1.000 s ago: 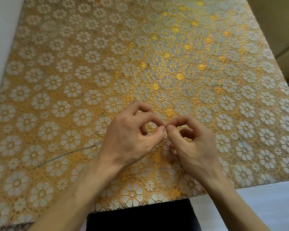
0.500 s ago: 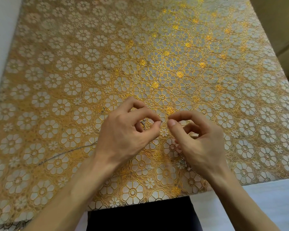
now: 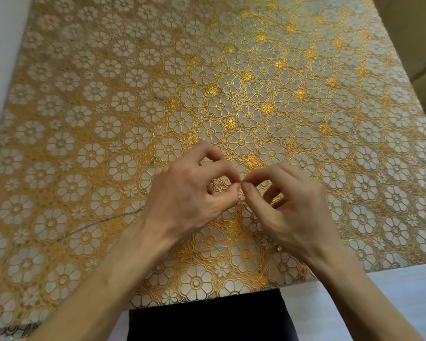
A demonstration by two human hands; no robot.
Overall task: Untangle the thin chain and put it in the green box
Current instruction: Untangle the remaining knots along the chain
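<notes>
A thin silver chain (image 3: pixel 101 221) trails across the gold flowered tablecloth from the lower left towards my left hand (image 3: pixel 190 193). A short bit of the chain shows inside the curl of that hand's fingers. My left thumb and forefinger pinch the chain, and my right hand (image 3: pixel 288 207) pinches it too, the fingertips of both hands meeting just above the cloth. Another small glint of chain lies under my right wrist. The green box is not in view.
The tablecloth (image 3: pixel 231 94) covers the whole table. The table's near edge runs just below my wrists, with a dark garment (image 3: pixel 207 318) under it. A pale wall lies at the left and a beige surface at the far right.
My hands parted slightly half a second ago and have come back together, fingertips touching again. The trailing chain on the left has stayed in place.
</notes>
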